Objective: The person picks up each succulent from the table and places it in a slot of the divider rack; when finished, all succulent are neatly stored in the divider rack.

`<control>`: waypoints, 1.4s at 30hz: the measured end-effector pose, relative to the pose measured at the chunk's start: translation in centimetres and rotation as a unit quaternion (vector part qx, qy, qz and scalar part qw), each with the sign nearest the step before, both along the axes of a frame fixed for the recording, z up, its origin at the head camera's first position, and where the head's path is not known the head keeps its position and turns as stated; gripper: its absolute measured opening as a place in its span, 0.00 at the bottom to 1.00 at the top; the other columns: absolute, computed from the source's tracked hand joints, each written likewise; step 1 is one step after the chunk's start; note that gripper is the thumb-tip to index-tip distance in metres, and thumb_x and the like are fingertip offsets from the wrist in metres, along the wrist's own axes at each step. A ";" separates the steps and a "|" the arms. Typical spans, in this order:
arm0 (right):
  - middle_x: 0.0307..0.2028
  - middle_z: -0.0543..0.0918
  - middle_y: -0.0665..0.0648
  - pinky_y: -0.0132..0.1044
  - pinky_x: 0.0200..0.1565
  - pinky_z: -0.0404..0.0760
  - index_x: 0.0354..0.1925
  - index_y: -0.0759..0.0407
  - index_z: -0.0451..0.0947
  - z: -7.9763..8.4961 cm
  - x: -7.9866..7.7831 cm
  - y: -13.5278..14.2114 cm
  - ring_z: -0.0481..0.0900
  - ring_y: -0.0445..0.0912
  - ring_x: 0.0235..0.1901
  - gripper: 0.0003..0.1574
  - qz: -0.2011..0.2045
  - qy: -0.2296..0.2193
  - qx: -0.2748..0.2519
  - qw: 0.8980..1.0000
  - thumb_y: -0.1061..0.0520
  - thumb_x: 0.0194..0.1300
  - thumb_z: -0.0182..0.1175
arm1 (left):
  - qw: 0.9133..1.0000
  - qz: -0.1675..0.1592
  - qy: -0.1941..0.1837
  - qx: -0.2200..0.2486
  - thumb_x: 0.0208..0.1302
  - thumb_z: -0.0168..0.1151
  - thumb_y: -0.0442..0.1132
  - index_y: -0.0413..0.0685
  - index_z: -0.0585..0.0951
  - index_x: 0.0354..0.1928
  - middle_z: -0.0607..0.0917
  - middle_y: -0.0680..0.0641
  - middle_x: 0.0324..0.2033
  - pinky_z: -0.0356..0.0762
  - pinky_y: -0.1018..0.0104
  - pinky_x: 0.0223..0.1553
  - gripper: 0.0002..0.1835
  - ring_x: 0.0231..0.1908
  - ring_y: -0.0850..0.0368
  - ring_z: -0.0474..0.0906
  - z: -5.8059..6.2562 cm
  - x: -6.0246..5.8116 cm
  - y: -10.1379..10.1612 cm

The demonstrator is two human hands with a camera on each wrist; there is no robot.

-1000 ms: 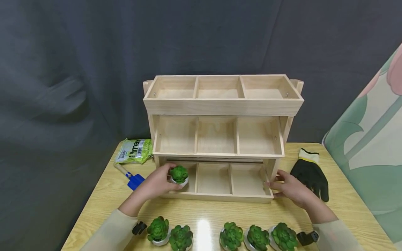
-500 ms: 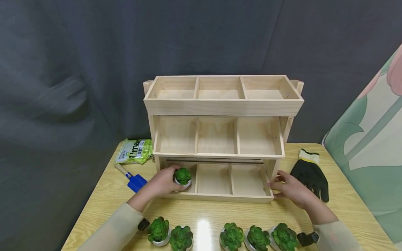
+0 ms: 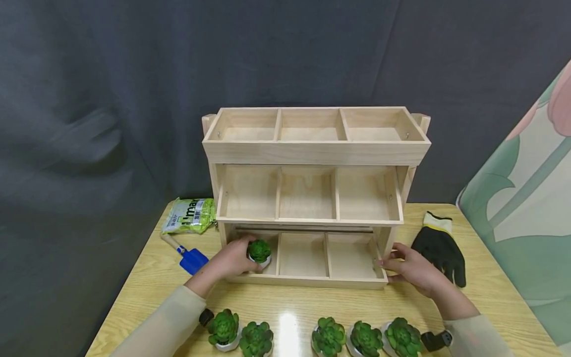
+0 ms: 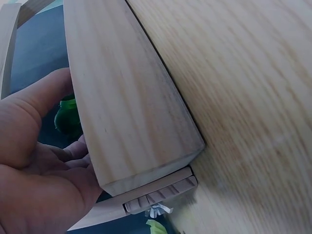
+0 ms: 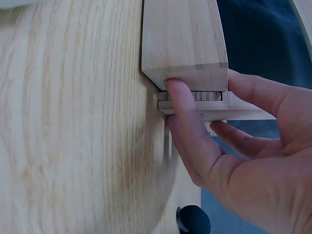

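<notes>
In the head view, my left hand [image 3: 235, 256] holds a small green succulent in a white pot [image 3: 259, 252] inside the left compartment of the bottom tier. Thumb and fingers lie around the pot. In the left wrist view, the tier's front board hides most of the plant; only some green leaves [image 4: 68, 118] show. A three-tier wooden plant stand [image 3: 308, 281], each tier split into three compartments, stands at the table's back. My right hand [image 3: 411, 266] grips the bottom tier's right front corner [image 5: 195, 73], with its thumb at the top edge and fingers against the end.
Several potted succulents [image 3: 329, 336] line the table's near edge, in a left and a right group. Left of the stand lie a green-white bag [image 3: 189, 215] and a blue toy-like shovel [image 3: 194, 261]. A black work glove [image 3: 439, 250] lies at right. A dark curtain [image 3: 303, 54] hangs behind.
My left hand has moved slightly right and deeper into the bottom-left compartment with the succulent, then nearly stopped. My right hand has stayed at the tier's corner.
</notes>
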State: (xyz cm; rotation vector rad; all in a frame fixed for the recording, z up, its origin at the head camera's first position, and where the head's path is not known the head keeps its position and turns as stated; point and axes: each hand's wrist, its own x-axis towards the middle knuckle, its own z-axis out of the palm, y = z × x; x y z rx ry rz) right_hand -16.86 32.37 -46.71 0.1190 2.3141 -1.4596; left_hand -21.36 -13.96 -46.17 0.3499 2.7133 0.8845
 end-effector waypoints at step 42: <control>0.65 0.68 0.76 0.49 0.52 0.92 0.82 0.73 0.47 0.1 0.2 0.1 0.83 0.61 0.61 0.49 0.002 0.001 -0.010 1.000 0.54 0.80 0.60 | 0.996 0.027 -0.023 0.079 0.58 0.74 0.70 0.62 0.63 0.83 0.70 0.46 0.79 0.75 0.31 0.68 0.54 0.76 0.33 0.68 4.0 9.6 -7.8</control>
